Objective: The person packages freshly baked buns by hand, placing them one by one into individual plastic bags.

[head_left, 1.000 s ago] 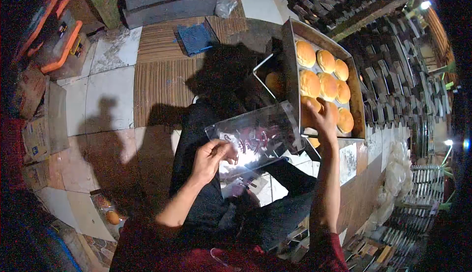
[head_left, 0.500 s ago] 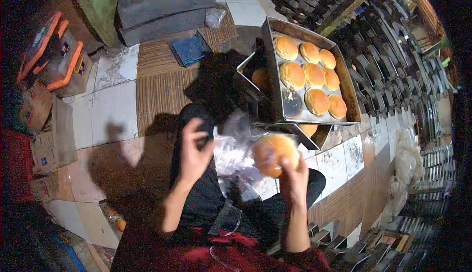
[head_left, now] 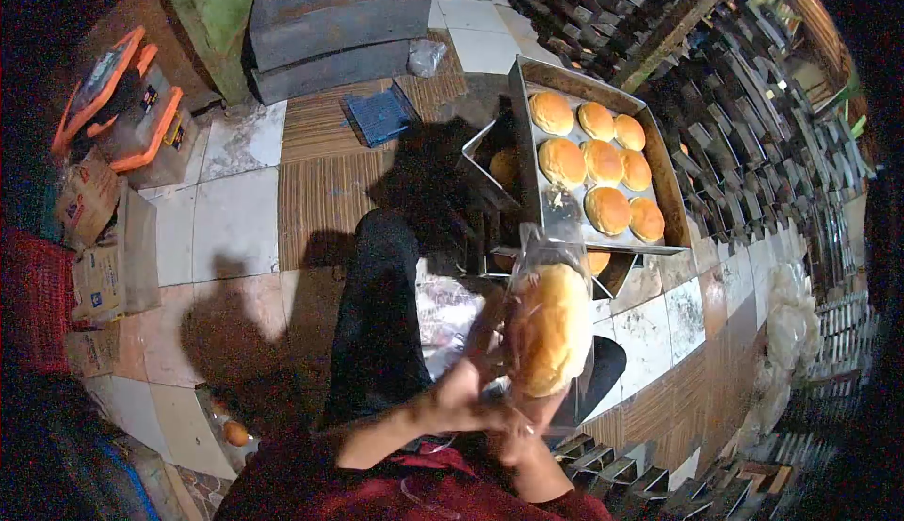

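A golden bun (head_left: 550,331) inside a clear plastic bag (head_left: 543,250) is held up in front of my body, above my right leg. My right hand (head_left: 535,417) grips it from below, its fingers partly behind the bun. My left hand (head_left: 466,380) is at the bun's lower left side, blurred, with its fingers partly hidden, so its grip is unclear. Beyond them a metal tray (head_left: 667,177) carries several round buns (head_left: 602,162). Between my legs lies a shiny heap of clear plastic (head_left: 447,309).
More trays (head_left: 478,149) with buns sit under the top one. A blue rack (head_left: 379,114) lies on the tiled floor. Orange-rimmed boxes (head_left: 141,135), cartons (head_left: 94,281) and a red crate (head_left: 42,304) stand at the left. Stacked metal pans (head_left: 716,135) fill the right.
The bun has come closer to my body and now shows lengthwise inside the bag. My left hand has moved right and down, from raised and empty to beside my right hand.
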Motion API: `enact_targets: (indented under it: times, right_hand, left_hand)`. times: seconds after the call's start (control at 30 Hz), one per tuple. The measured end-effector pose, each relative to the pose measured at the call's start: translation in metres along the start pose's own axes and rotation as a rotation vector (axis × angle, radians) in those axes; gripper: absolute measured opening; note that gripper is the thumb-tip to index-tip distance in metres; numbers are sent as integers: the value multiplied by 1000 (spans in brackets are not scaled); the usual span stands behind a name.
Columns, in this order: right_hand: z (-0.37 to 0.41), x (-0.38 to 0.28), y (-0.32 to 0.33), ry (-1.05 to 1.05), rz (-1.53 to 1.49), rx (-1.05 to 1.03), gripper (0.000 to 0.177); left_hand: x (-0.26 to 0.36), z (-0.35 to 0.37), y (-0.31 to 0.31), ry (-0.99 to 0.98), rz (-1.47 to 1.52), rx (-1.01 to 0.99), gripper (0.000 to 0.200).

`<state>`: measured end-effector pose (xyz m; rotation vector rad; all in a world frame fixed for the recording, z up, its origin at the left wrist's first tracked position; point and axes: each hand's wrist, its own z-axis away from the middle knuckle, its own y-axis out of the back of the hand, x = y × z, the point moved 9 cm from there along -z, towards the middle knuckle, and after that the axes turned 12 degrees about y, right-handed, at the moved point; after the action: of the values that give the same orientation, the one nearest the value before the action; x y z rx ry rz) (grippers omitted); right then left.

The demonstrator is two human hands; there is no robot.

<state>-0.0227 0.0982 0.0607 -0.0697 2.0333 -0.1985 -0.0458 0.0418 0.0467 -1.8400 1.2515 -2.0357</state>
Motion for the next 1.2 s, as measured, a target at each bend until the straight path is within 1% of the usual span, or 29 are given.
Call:
enact_targets:
  times: [0.03,0.07,0.13,0.17,0.2,0.23,0.27,0.33,0.4,0.43,0.47,0.53,0.57,0.6,0.67,0.7,0.73,0.8,0.83,0.87,0.93,0.97,1.0,1.03,1.07,1.1,1.13,1.17,1.2]
  right_hand:
    - [-4,-3,-1,53,104,-170,98]
    - [-1,-4,-7,151,262,-397,94]
    - [-13,-1,-50,338,693,-754,84]
    - [-18,8,-54,283,779,-819,76]
    - [-21,15,-54,226,862,-886,68]
    - [-26,20,-54,133,793,-931,61]
    - [-30,7,-60,345,867,-959,48]
    - [-22,16,-51,373,944,-941,35]
    - [-34,37,-54,464,1025,-763,21]
    - [-29,69,-50,335,990,-813,17]
    - [-13,61,-63,446,983,-902,13]
    - [19,19,-80,555,880,-993,14]
    - [30,-3,-79,629,808,-928,20]
    - [28,-24,-73,653,770,-771,26]
    - [6,-28,-31,454,913,-479,27]
    - [-18,-18,-25,280,861,-411,30]
    - [-30,-5,-27,220,822,-511,23]
    - [-9,55,2,-473,161,-270,15]
    - [-13,46,-1,-339,190,-313,13]
    - [-10,40,-3,-307,211,-303,17]
    - [-19,12,-27,95,498,-548,19]
    - [-19,9,-35,234,632,-651,22]
    - [-14,15,-35,314,720,-692,19]
    - [-10,26,-41,42,754,-866,14]
    - [1,31,-43,-238,776,-1035,10]
    - [42,16,-68,-271,338,-1432,7]
    - [84,-18,-75,-291,-149,-1776,8]
    - [85,-28,-73,-284,-149,-1775,8]
    - [76,-34,-67,-235,-10,-1730,19]
  left_hand:
    - [11,0,25,-129,58,135,108]
    - [21,3,49,-259,97,272,103]
    - [26,-14,69,-3,364,386,75]
    - [-6,-21,85,225,570,368,64]
    - [-43,-23,97,453,776,344,61]
    - [-47,-26,102,462,868,317,64]
    - [-64,-23,121,466,917,340,68]
    - [-68,-21,136,386,835,330,68]
    - [-65,0,138,461,837,744,68]
    - [-82,-4,151,441,829,725,66]
    - [-113,-19,166,498,1018,526,66]
    - [-64,-26,145,397,829,364,64]
    - [-54,-26,146,324,910,430,62]
    - [-20,-29,134,184,838,342,62]
    - [19,-26,119,68,791,329,63]
    - [37,-25,109,-20,751,349,60]
    - [49,-23,102,-103,711,369,57]
    - [56,-22,96,-129,671,310,54]
    - [58,-23,97,-122,690,275,55]
    - [62,-22,96,-120,711,243,55]
    - [63,-18,91,-98,726,245,54]
    - [62,-18,92,-112,691,286,54]
    - [64,-18,93,-126,652,322,53]
    - [65,-17,95,-121,586,392,54]
    - [60,-19,102,-125,585,389,54]
    - [45,-22,119,-78,586,419,56]
    - [37,-24,130,-30,584,450,58]
    - [44,-19,137,-64,645,566,59]
    - [46,-16,145,-84,684,562,64]
